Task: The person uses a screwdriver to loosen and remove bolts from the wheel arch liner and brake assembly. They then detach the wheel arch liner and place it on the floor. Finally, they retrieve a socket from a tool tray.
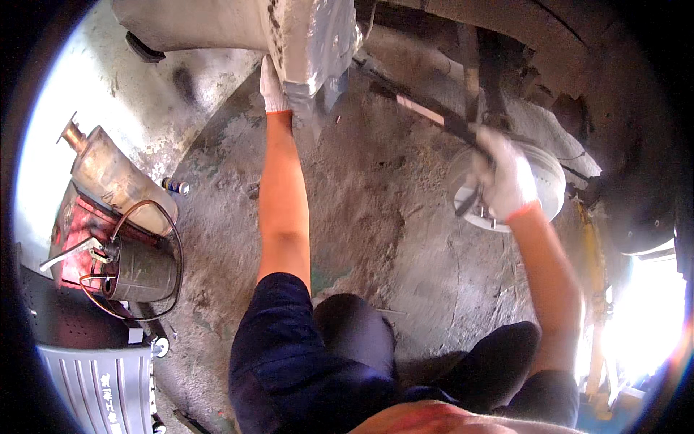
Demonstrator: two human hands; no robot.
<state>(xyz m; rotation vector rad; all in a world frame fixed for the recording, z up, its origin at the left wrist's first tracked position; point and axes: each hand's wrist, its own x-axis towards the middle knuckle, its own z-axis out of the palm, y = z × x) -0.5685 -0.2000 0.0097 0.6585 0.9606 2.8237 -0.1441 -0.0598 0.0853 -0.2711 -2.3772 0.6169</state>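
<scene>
Hard daylight poured in from the left of the left hand and from low to the right of the right hand, both patches blown out to white glare. Between the hands the concrete floor sat in dull, even shade. The right hand smeared with motion blur. Fisheye bending curved every edge, with a black vignette ringing the frame

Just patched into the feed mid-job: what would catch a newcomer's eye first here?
The two white-gloved hands, raised under a vehicle's underside. The left hand presses against a grey metal part top centre; the right hand has its grip on a long dark bar at right, over a round white brake drum. At far left, a dented metal canister lies above a dark pot.
</scene>
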